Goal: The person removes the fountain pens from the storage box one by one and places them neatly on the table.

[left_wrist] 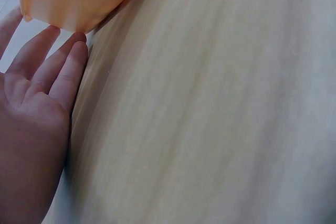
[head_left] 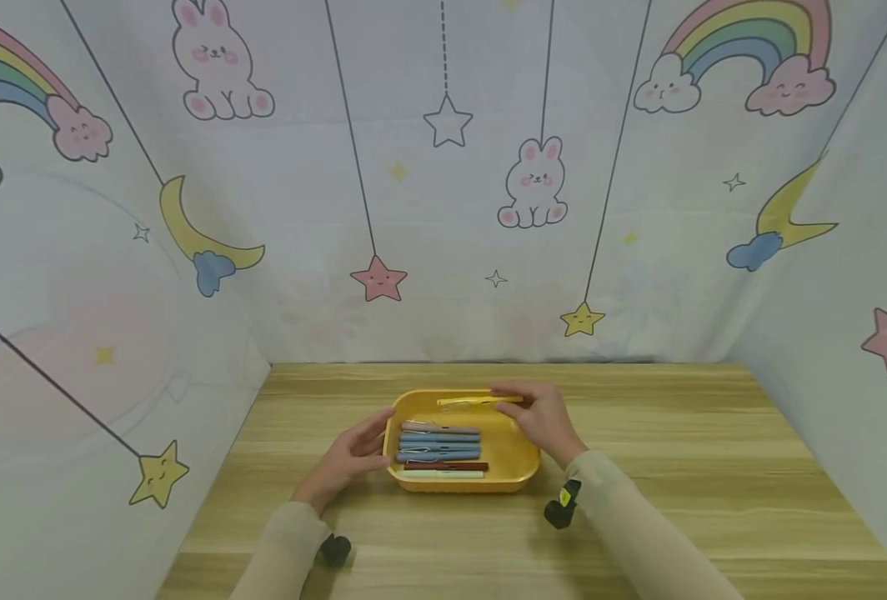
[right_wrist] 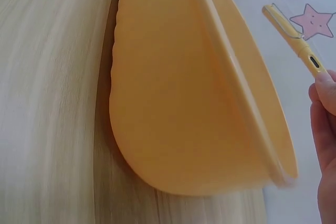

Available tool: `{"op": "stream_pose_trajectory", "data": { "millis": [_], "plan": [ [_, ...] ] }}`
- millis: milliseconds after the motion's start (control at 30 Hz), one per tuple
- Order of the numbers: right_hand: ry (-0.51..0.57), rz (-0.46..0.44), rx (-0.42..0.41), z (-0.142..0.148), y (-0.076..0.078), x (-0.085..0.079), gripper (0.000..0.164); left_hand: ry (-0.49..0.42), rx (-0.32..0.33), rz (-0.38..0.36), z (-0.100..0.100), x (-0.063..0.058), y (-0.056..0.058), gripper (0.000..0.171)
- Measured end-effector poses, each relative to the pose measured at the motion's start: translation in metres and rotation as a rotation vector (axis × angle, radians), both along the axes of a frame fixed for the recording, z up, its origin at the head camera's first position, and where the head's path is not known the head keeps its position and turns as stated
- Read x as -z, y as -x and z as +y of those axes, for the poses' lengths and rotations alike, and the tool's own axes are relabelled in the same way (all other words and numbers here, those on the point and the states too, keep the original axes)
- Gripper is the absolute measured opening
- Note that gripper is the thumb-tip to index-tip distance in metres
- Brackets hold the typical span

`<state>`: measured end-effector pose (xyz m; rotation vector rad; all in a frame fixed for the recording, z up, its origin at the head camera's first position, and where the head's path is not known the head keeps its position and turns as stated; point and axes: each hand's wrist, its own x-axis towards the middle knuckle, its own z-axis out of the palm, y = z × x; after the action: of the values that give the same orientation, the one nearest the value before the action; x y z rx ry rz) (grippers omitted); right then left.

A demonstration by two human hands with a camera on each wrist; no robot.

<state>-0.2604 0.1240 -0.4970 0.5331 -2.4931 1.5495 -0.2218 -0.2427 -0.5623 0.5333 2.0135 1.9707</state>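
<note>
A yellow basket [head_left: 509,467] stands on the wooden table. My right hand [head_left: 544,417] pinches a yellow pen [head_left: 473,401] by one end, above the basket's far side. In the right wrist view this pen [right_wrist: 289,32] has a metal clip and a small dark window in its barrel. On the basket's left side rests my left hand [head_left: 344,460], its fingers extended against the outer wall, as the left wrist view shows. Inside lie several pens side by side: a pinkish one [head_left: 451,429], blue ones [head_left: 443,447], a dark red one [head_left: 458,467] and a white one [head_left: 451,474].
The wooden table [head_left: 676,467] reaches back to a hanging cloth [head_left: 451,208] printed with rabbits, stars and rainbows. More of this cloth closes off the left and right sides. A black wrist device [head_left: 561,506] sits at each sleeve cuff.
</note>
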Motion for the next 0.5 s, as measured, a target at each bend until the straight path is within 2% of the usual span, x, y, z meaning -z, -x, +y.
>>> {"op": "stream_pose_trajectory", "data": {
  "millis": [333, 500],
  "plan": [
    [0.019, -0.011, 0.032, 0.028, 0.001, 0.005, 0.025, 0.008, 0.005, -0.001, 0.0, 0.001, -0.001, 0.08],
    [0.083, -0.012, 0.05, 0.039, -0.001, 0.002, 0.025, 0.014, -0.002, -0.002, 0.001, 0.0, -0.001, 0.08]
  ]
}}
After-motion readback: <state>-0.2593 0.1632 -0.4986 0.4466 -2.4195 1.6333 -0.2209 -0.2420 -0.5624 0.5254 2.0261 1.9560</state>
